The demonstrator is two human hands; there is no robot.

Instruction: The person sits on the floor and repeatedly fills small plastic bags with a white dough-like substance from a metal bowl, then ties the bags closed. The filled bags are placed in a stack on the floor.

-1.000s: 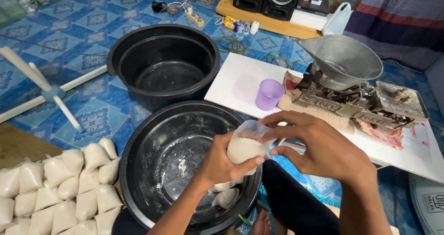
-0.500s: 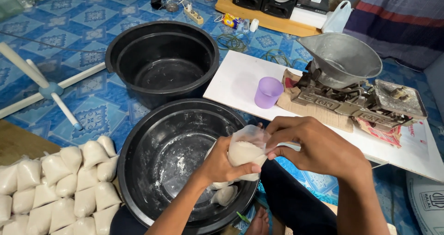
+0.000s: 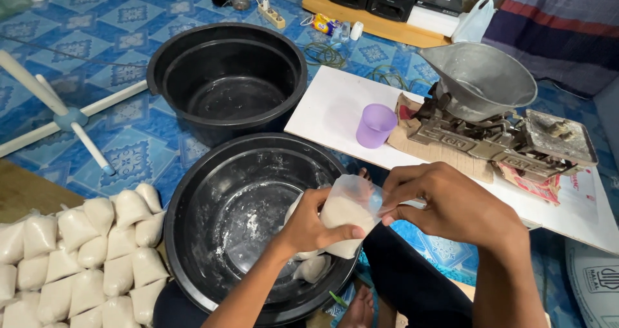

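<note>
- Since a moment ago, both hands have dropped a little with the bag, drawing closer over the near basin's rim; nothing else around them has shifted.
- Head view: the left hand (image 3: 314,227) is wrapped around a small clear bag of white powder (image 3: 349,212), cupping it from below.
- Close against it, the right hand (image 3: 451,207) pinches the bag's open top, so both hands are clamped on the same bag.
- That bag hangs over the right edge of the near black basin (image 3: 213,199), which is dusted white inside and has a few filled bags lying at its bottom.
- A second black basin (image 3: 167,76) sits just behind.
- Filled bags (image 3: 77,257) are stacked on the left.
- On the white board (image 3: 329,109) stand a purple cup (image 3: 376,125) and a metal scale (image 3: 490,109).
</note>
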